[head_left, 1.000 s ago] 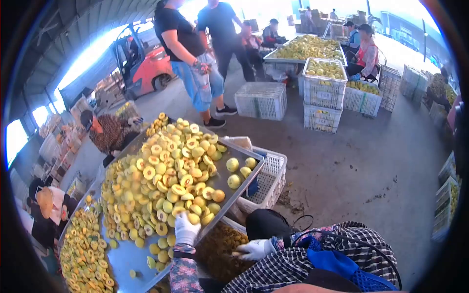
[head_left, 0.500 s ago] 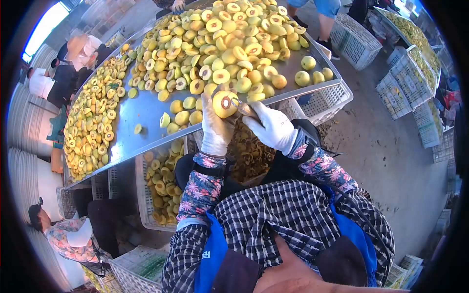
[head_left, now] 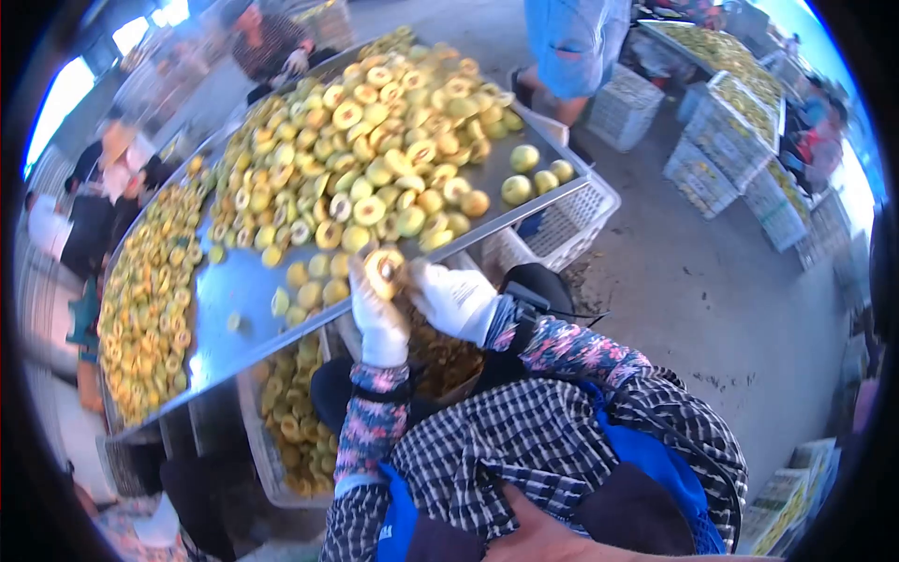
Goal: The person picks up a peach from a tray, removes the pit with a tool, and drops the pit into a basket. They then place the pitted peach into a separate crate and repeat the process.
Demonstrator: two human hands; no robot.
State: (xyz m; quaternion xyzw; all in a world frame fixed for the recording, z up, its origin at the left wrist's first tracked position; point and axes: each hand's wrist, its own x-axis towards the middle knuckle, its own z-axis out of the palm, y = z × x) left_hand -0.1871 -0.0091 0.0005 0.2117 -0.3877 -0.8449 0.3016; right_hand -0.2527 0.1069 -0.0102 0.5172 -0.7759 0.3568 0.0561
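My left hand [head_left: 378, 317], in a white glove, grips a halved yellow fruit [head_left: 384, 272] with its cut face up and a dark centre. My right hand [head_left: 457, 298], gloved too, is closed beside the fruit; the tool seen earlier in it is blurred and barely visible now. Both hands are at the near edge of a metal table [head_left: 245, 286] heaped with halved fruit [head_left: 346, 178]. Below my hands a container of brown scraps [head_left: 445, 361] shows between my knees.
A crate of fruit halves [head_left: 298, 426] stands below the table's near edge. A white crate [head_left: 562, 225] sits by its right corner, near whole fruits [head_left: 518, 187]. A person in blue shorts [head_left: 576, 47] stands beyond. Stacked crates [head_left: 716, 159] are at the right, seated people at the left.
The view has swung, so the table and hands appear further left and the hands lower. My left hand still has the fruit. The right hand's tool has become blurred.
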